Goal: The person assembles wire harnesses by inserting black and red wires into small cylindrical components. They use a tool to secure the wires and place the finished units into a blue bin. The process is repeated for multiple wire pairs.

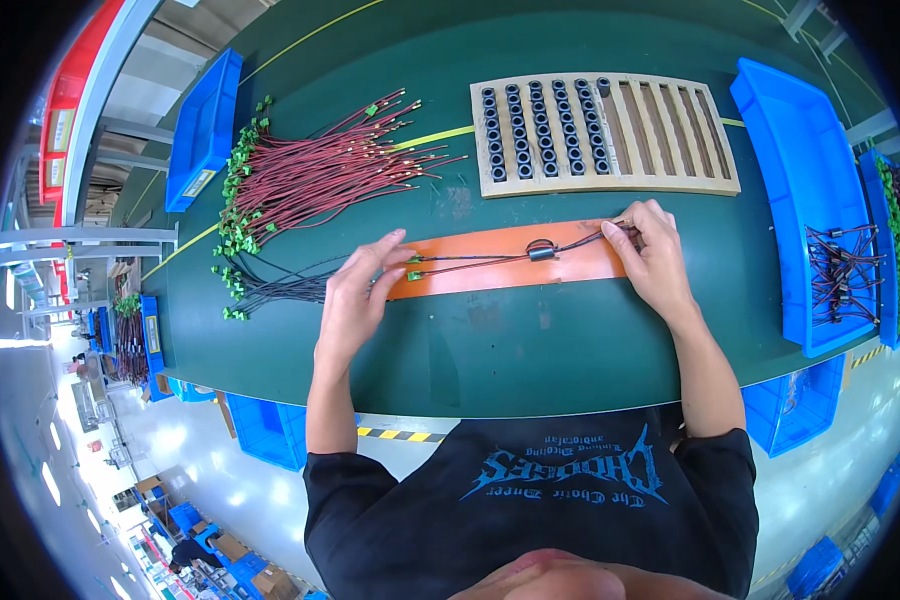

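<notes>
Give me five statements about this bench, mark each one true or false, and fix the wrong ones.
1. The right hand pinches wires. True.
2. The red bundle lies right of the rack. False: the red bundle lies left of the rack.
3. A black core sits over the orange strip, between the two hands. True.
4. Black rings fill every slot of the rack. False: the rings stand only in its left part.
5. The large bin right of the rack is blue. True.
</notes>
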A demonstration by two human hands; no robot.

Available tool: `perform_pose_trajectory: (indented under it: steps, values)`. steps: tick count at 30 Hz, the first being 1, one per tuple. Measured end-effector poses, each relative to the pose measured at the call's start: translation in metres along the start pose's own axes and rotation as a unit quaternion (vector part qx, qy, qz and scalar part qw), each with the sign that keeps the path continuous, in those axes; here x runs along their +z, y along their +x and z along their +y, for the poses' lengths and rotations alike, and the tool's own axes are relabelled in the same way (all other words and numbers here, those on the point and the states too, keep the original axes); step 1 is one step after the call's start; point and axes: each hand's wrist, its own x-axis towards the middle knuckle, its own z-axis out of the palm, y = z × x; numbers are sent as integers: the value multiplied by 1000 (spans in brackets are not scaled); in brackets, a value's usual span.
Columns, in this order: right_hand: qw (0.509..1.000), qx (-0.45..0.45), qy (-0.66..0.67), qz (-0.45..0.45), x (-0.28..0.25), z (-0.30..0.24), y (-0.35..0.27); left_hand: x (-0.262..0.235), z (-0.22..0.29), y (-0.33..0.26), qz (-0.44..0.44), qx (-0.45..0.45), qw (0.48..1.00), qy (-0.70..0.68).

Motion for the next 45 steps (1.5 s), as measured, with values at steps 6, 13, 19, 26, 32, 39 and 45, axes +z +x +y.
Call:
perform_pose_trajectory:
  steps: [6,13,19,26,32,39,45]
  values:
    - [1000,1,1,3,0,-1,0,8,-7,-3,22,28,999,20]
    - [1000,1,-3,1,0,-3,1,47,24,2,48,244,959,138]
    - [1000,-9,-6,0,1,1,0,72,35,21,-10,273,941,200]
    - [1000,-4,-11,-1,0,0,0,86,54,43,-56,147,987,-33]
    - [1000,-8,-9,0,-1,-2,0,102,55,50,-65,241,968,12]
    - [999,28,16,-9,-5,-1,0,108,55,55,-61,242,968,-36]
    - [999,10,31,-16,-6,6,1,106,84,123,-217,106,960,-143]
